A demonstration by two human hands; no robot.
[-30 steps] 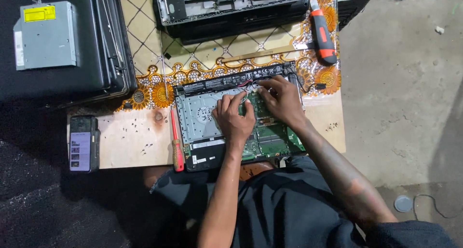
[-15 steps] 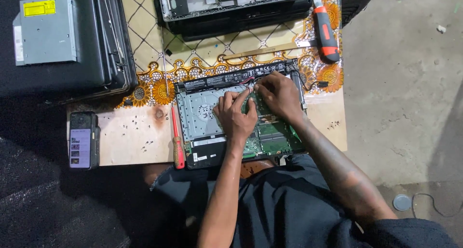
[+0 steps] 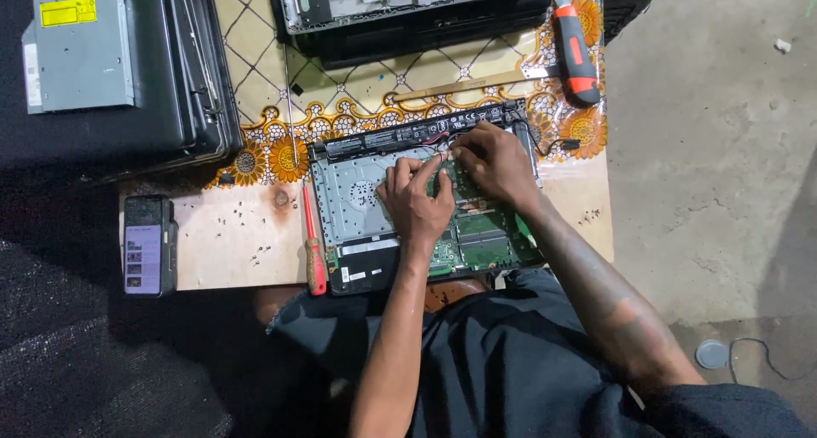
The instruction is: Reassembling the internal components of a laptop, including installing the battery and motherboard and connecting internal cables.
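Grey drive [image 3: 81,51] lies far left on a black case [image 3: 170,72]; below it a phone [image 3: 146,245] rests at the board's [image 3: 230,242] edge. A red screwdriver [image 3: 312,242] lies just beside the opened laptop [image 3: 362,204] at the board's middle. Left hand [image 3: 417,201] presses spread fingers on its insides, grasping nothing. Right hand [image 3: 496,161] touches beside the battery [image 3: 425,131]; its grip is hidden. An orange screwdriver [image 3: 575,51] lies at far right.

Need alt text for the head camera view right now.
Both bare hands, left hand and right hand, press on the exposed green circuit board inside an opened black laptop base on a wooden board. A thin red-handled screwdriver lies beside it.
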